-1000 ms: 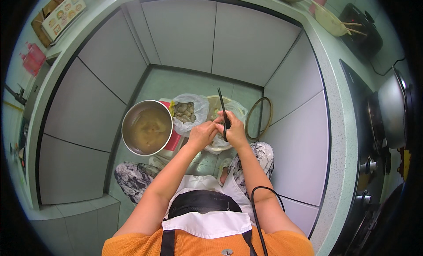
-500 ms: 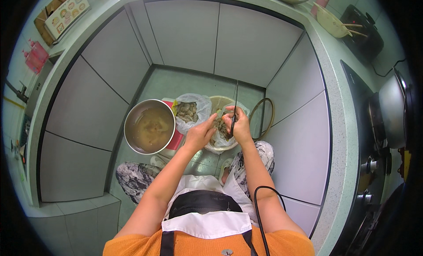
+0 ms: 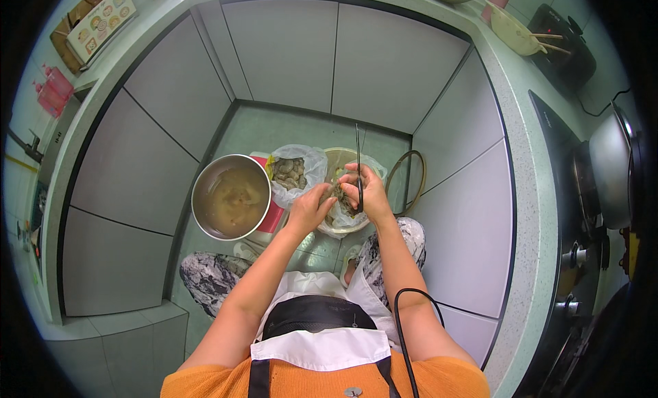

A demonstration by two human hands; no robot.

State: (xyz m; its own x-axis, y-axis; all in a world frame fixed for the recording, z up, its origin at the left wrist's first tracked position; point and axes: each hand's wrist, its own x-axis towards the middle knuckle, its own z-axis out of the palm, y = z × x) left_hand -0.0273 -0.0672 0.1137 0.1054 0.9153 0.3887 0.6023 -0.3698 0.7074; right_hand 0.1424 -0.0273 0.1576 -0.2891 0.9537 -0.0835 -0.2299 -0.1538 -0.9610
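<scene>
My left hand point(image 3: 312, 204) is closed, fingertips pinching a small greyish-brown shrimp point(image 3: 338, 191) whose shape is partly hidden by the fingers. My right hand point(image 3: 370, 192) is close beside it, wrapped around black-handled scissors point(image 3: 358, 172) with their narrow tip pointing away from me; its fingertips come near the shrimp. Below both hands stands a pale round basin point(image 3: 340, 155) with a clear plastic bag point(image 3: 362, 216) and a brownish heap partly covered by my hands. Left of it, a white plastic bag point(image 3: 315, 166) holds grey shrimp point(image 3: 290, 172).
A steel pot point(image 3: 195, 196) of cloudy brownish liquid stands at the left, beside a red-and-white object point(image 3: 272, 218) under the bag. A hose loop point(image 3: 423, 182) lies right of the basin. Cabinet panels point(image 3: 404, 48) and a counter point(image 3: 517, 185) surround the floor. A black cable point(image 3: 399, 329) crosses my right arm.
My left hand's extended fingers have curled into a pinch, and a shrimp now shows between the hands. The scissors' tip has swung slightly left.
</scene>
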